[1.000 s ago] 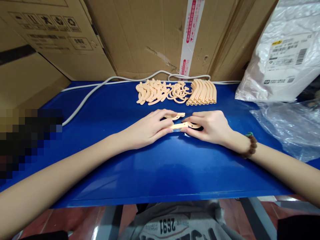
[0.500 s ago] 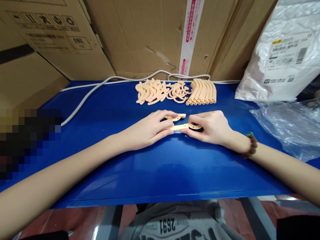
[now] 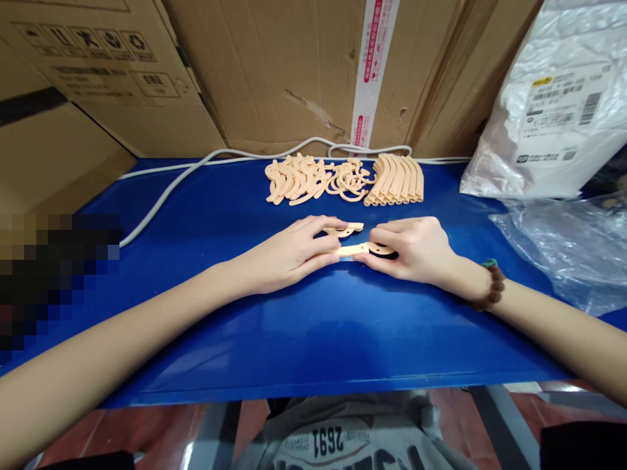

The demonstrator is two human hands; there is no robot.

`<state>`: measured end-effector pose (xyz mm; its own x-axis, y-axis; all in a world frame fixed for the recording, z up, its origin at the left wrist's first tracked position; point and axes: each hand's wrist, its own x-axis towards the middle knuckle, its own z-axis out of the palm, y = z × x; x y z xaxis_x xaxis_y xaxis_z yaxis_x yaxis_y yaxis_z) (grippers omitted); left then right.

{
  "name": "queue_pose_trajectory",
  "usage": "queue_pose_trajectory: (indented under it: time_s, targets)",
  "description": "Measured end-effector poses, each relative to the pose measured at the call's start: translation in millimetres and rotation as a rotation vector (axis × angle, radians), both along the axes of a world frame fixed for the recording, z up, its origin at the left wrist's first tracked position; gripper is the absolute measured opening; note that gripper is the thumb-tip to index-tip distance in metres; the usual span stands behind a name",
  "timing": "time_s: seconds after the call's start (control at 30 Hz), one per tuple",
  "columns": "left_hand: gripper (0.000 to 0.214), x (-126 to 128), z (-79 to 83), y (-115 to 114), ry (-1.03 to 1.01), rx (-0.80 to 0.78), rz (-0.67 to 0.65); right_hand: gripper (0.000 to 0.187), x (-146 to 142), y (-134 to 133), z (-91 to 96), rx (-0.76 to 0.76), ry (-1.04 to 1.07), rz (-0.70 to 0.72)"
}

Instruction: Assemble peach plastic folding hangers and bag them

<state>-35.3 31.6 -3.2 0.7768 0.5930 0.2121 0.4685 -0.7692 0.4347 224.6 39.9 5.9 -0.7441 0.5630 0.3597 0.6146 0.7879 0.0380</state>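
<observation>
Above the middle of the blue table (image 3: 343, 339), my left hand (image 3: 294, 254) is closed around peach plastic pieces that look like folding-hanger parts. Its thumb and a finger pinch a straight hanger piece (image 3: 351, 250), while another hanger part (image 3: 350, 228) with a curved edge sticks out under the fingertips. My right hand (image 3: 416, 249) grips a curved hanger arm (image 3: 380, 249) from the right. That arm meets the right end of the straight piece; whether the two are locked together I cannot tell. My fingers cover much of the parts.
Behind my hands lie a pile of curved arms (image 3: 296, 179), a heap of hooks (image 3: 349, 179) and a row of tubular arms (image 3: 399, 179). A white cable (image 3: 169, 196) runs along cardboard boxes (image 3: 294, 72). At right are a white parcel bag (image 3: 548, 130) and clear plastic (image 3: 563, 254).
Both hands stay in almost the same place. The joined pieces between them have shifted very slightly to the left.
</observation>
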Motion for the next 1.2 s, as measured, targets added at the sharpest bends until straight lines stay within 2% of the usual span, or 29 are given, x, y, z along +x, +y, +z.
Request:
queue_pose_trajectory:
  time_s: [0.6, 0.8, 0.97, 1.1, 1.2]
  targets:
    - [0.033, 0.9, 1.7, 0.0, 0.024, 0.010, -0.007, 0.048, -1.0, -0.6, 0.0, 0.029, -0.029, 0.023]
    - [0.035, -0.6, 1.8, 0.6, -0.004, -0.021, 0.016, 0.046, 0.4, -1.5, -2.4, 0.094, 0.005, 0.136]
    - [0.032, -3.5, -3.8, 6.5, -0.107, -0.084, 0.072, 0.041, 1.3, -0.9, -0.7, 0.005, 0.034, 0.260]
    - [0.038, -5.7, -10.0, 11.3, -0.244, -0.138, 0.105, 0.054, 0.0, 2.1, 1.7, -0.061, -0.005, 0.325]
    - [0.040, -5.8, -11.8, 12.4, -0.261, -0.099, 0.139, 0.061, -0.7, 4.2, 2.3, -0.089, -0.022, 0.345]
